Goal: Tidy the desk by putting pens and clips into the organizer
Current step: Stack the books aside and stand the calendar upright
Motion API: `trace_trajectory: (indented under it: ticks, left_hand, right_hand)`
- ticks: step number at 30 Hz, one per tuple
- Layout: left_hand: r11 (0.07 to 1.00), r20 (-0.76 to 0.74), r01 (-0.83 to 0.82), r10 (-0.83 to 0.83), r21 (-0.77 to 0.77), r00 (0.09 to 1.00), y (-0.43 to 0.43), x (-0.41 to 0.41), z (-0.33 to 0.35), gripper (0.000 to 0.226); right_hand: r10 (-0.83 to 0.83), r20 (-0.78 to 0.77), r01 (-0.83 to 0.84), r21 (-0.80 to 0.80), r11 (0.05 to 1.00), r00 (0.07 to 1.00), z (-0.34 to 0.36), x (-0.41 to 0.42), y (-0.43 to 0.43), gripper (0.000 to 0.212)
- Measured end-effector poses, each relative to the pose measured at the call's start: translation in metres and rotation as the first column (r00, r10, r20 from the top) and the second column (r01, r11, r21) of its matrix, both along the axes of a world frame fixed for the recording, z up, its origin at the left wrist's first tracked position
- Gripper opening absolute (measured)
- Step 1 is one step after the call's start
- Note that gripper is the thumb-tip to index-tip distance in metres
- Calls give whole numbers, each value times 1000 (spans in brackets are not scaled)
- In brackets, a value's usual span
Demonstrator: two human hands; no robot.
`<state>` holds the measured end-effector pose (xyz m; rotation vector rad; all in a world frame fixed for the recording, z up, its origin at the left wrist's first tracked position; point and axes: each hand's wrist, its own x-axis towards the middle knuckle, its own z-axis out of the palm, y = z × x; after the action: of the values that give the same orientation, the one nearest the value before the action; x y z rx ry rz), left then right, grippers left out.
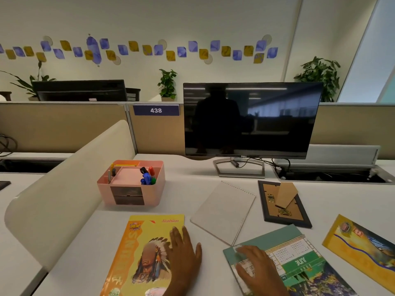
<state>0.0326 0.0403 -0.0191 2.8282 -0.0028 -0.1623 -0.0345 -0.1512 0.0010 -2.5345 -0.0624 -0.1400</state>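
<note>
A pink desk organizer [158, 189] stands at the left of the white desk, with two small drawers in its front. Blue, red, green and black markers [147, 177] stand in its right compartment, and a few pens [111, 170] in its left one. My left hand [184, 257] lies flat, fingers apart, on a yellow book [136, 248] near the front edge. My right hand [258, 268] rests flat on a green calendar [299, 259]. No loose pens or clips show on the desk.
A grey spiral notebook [222, 212] lies mid-desk. A photo frame [284, 205] lies face down to its right. A yellow booklet [363, 248] sits at the far right. A dark Dell monitor [250, 120] stands behind. A cream divider panel [64, 195] borders the left.
</note>
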Motion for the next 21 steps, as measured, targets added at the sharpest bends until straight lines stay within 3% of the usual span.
trace_trajectory:
  ticks: [1,3,8,11,14,17,21]
  left_hand:
    - [1000,-36,17,-18,-25,999,-4,3,13,78]
    - [994,52,73,-69,-78,996,-12,14,21,76]
    - [977,18,132,-130,-170,991,-26,49,32,58]
    - [952,-30,86,-99,-295,995,-27,64,35,55]
    - [940,-74,-18,-8,-342,997,-25,76,39,53]
    - [939,-180,-120,64,-322,982,-17,91,39,51]
    - [846,-234,-165,49,-507,971,-8,98,38,31]
  right_hand:
    - [-29,-47,33,93,995,998,6,6,2,57]
    - [-126,-114,152,269,951,986,17,20,6,42]
    - [-248,-396,437,508,742,884,31,55,18,49]
    - [-245,-474,519,628,580,846,31,66,22,52]
    - [-236,-524,571,691,444,818,30,71,21,45]
    - [-219,-554,595,724,350,803,27,74,12,6]
    - [-193,-547,580,762,289,815,24,78,4,8]
